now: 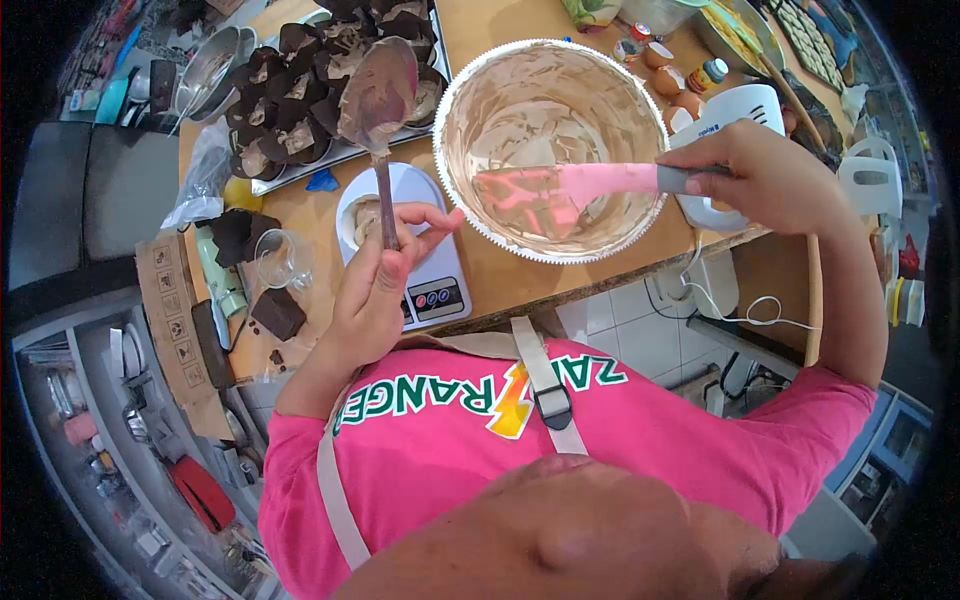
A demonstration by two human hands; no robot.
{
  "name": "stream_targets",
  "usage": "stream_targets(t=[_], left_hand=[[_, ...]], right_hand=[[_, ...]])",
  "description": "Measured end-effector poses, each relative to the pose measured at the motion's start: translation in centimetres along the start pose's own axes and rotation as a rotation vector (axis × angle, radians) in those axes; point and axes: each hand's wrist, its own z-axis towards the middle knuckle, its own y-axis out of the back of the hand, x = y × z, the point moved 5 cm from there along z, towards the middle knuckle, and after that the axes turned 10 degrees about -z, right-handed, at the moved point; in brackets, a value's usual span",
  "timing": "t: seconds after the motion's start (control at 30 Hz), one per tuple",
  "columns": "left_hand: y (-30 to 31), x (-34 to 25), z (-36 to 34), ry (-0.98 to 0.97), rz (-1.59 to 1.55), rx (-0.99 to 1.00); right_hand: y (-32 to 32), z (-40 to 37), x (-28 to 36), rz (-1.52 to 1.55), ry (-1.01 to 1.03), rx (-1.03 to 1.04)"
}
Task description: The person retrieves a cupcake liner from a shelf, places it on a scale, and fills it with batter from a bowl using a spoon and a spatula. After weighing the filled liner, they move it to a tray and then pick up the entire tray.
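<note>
My left hand (375,290) is closed around the handle of a batter-smeared spoon (378,95), its bowl pointing away from me. Below that hand sits a white kitchen scale (425,265) with buttons along its near side. A small white-rimmed cup (350,218) with light brown batter stands on the scale, partly hidden by the hand and spoon. My right hand (765,180) grips the grey end of a pink spatula (605,180). The spatula reaches over a large round tub (445,175) whose inside is streaked with brown batter; its blade is coated too.
Dark paper cups (295,130) with batter fill a tray (290,178) at the back left. Eggshells (668,80), a small bottle (707,75) and a white hand mixer (740,105) stand right of the tub. A clear cup (283,258) and dark paper liners (278,313) lie at left.
</note>
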Motion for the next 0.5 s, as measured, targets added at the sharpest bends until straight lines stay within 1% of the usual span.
stream_targets(t=[0.03, 0.07, 0.13, 0.17, 0.2, 0.23, 0.27, 0.3, 0.33, 0.4, 0.43, 0.5], left_hand=[[0.1, 0.1, -0.1, -0.01, 0.036, -0.016], [0.2, 0.2, -0.1, -0.011, 0.035, -0.014], [0.6, 0.2, 0.1, -0.068, 0.057, -0.037], [0.8, 0.6, 0.0, -0.065, 0.056, -0.037], [1.1, 1.0, -0.1, -0.041, 0.077, -0.081], [1.4, 1.4, -0.1, -0.019, 0.099, -0.124], [1.1, 1.6, 0.1, -0.019, 0.098, -0.123], [0.6, 2.0, 0.4, -0.024, 0.053, -0.158], [0.3, 2.3, 0.7, -0.031, 0.009, -0.192], [-0.1, 3.3, 1.0, -0.01, 0.019, -0.183], [-0.3, 3.8, 1.1, 0.015, 0.027, -0.175], [-0.3, 4.6, 1.4, 0.022, 0.013, -0.178]], right_hand=[[-0.3, -0.1, -0.5, 0.185, -0.105, 0.191], [0.1, -0.4, -0.5, 0.184, -0.106, 0.19], [0.7, -1.2, -1.4, 0.221, -0.223, 0.121], [0.3, -1.2, -3.3, 0.17, 0.081, -0.097], [0.4, -1.4, -4.0, 0.171, 0.081, -0.095], [1.5, -1.8, -4.1, 0.036, 0.145, -0.235], [2.7, -2.4, -3.8, -0.1, 0.208, -0.375], [3.9, -2.9, -2.1, -0.071, -0.041, -0.273], [3.9, -2.6, -2.8, -0.072, -0.041, -0.275], [4.0, -1.4, -2.9, -0.243, 0.257, -0.3], [3.9, -0.8, -3.0, -0.251, 0.209, -0.21], [3.9, -0.3, -2.7, -0.31, 0.183, -0.226]])
